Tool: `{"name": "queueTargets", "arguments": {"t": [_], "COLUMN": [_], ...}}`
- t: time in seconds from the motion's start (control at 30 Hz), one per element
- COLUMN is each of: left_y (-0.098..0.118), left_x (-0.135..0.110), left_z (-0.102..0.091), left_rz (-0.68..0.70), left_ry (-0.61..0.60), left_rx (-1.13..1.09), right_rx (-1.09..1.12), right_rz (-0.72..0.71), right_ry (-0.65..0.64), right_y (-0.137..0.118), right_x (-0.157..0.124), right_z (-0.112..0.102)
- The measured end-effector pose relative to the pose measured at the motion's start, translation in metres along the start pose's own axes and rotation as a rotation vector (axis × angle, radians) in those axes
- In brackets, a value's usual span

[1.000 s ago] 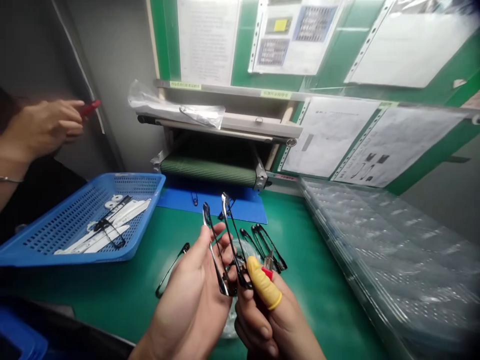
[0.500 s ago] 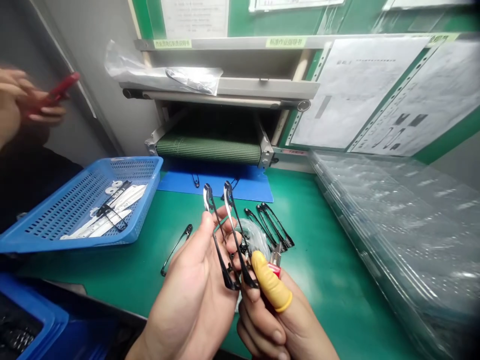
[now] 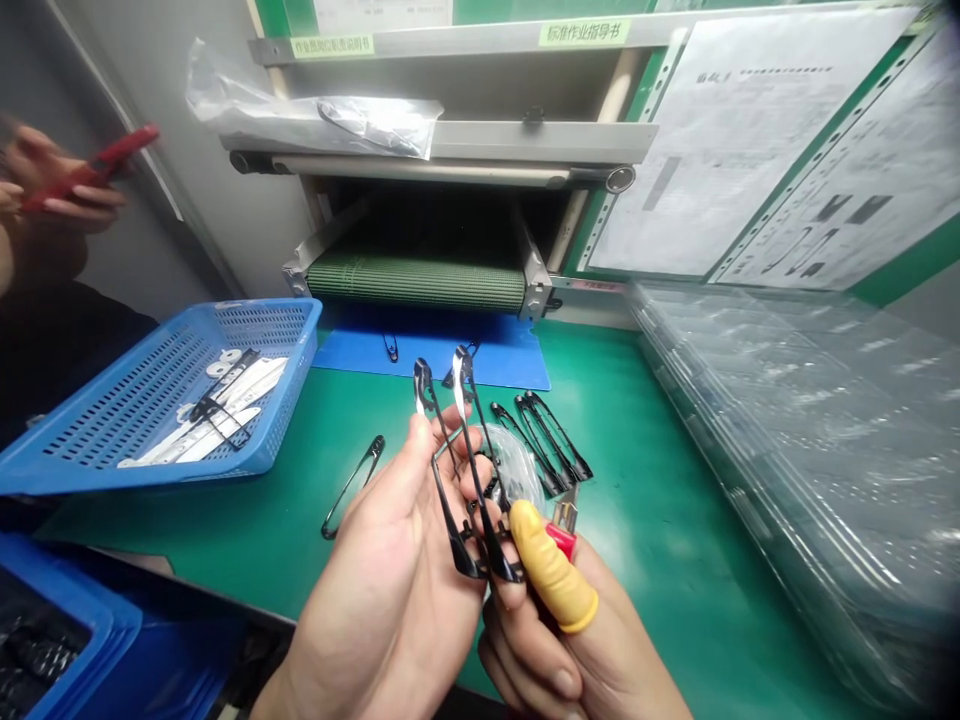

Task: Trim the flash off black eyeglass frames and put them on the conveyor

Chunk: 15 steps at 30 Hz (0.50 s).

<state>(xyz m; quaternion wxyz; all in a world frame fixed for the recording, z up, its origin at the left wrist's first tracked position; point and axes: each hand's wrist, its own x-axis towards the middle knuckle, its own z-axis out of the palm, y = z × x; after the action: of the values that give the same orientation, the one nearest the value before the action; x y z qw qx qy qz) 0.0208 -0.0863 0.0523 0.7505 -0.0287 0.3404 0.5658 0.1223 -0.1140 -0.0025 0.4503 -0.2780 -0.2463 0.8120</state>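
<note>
Two long, narrow black plastic frames (image 3: 480,470) stand side by side between my hands, tilted away from me. My left hand (image 3: 397,540) is closed around them, its thumb against the left frame and its fingers behind. My right hand (image 3: 555,620), with a yellow finger cot (image 3: 551,570) on the thumb, pinches the lower end of the right frame. A red-handled tool (image 3: 564,538) with a metal tip is tucked in that same hand, its lower part hidden. Behind the hands sits a round clear plastic dish (image 3: 521,470), partly covered. Several similar black frames (image 3: 551,440) lie just beyond it.
A blue basket (image 3: 292,420) with white and black parts stands left, and one black frame (image 3: 352,487) lies beside it. Clear trays (image 3: 780,450) are stacked right. A green conveyor (image 3: 416,280) ends above a blue sheet (image 3: 352,350). Another person's hand (image 3: 82,190) holds a red object.
The camera view has dipped and drawn slightly closer, so the shelf sits higher in the picture. Both hands keep their hold on the black frames, shifted slightly right in view.
</note>
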Motion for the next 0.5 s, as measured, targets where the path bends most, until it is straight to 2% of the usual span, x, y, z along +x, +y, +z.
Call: {"name": "queueTargets", "arguments": {"t": [0.2,0.5], "left_y": [-0.0006,0.0001], "left_x": [-0.0004,0.0034], "left_z": [-0.0009,-0.0051], "left_rz": [0.009,0.015], "left_ry": [-0.022,-0.020], "left_rx": [-0.030,-0.004], "right_rx": [-0.037,0.055], "right_rz": [0.039,0.028], "right_ry": [-0.029,-0.051], "right_y": [-0.0029,0.0036], "right_x": [0.0004,0.0030], "right_z": [-0.0035,-0.0060]}}
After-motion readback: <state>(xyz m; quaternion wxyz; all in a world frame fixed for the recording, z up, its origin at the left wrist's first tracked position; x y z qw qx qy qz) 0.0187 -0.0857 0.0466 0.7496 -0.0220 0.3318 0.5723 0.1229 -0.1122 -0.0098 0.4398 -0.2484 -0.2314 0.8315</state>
